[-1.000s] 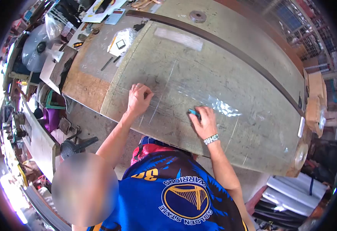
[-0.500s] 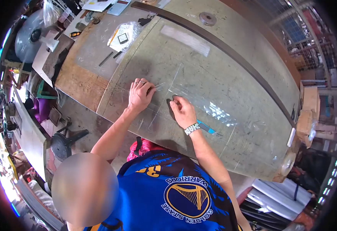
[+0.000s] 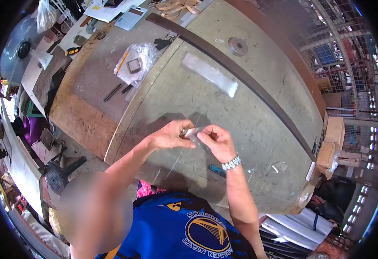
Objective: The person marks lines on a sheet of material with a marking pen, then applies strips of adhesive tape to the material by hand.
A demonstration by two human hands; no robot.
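Just above the worktable, my left hand (image 3: 170,134) and my right hand (image 3: 219,142) are close together. Between them is a small piece of clear plastic film (image 3: 193,133), pinched by the fingers of both. Its exact shape is hard to make out, as the fingers cover part of it. A ring is on my left hand and a metal bracelet (image 3: 231,162) is on my right wrist. Partly under that wrist, a blue-handled cutter (image 3: 216,170) lies on the table. Beyond the hands rests a flat stack of clear plastic strips (image 3: 209,74).
A long dark bar (image 3: 249,90) crosses the worktable (image 3: 163,103). Behind it sits a round metal disc (image 3: 237,46). To the left lie a plastic bag with a square buckle (image 3: 134,65) and a black rod (image 3: 112,92). A tape roll (image 3: 306,196) is at the right corner.
My hands have come together and rose off the tabletop with the clear plastic, which lay flat on the table before. The camera view has shifted slightly.
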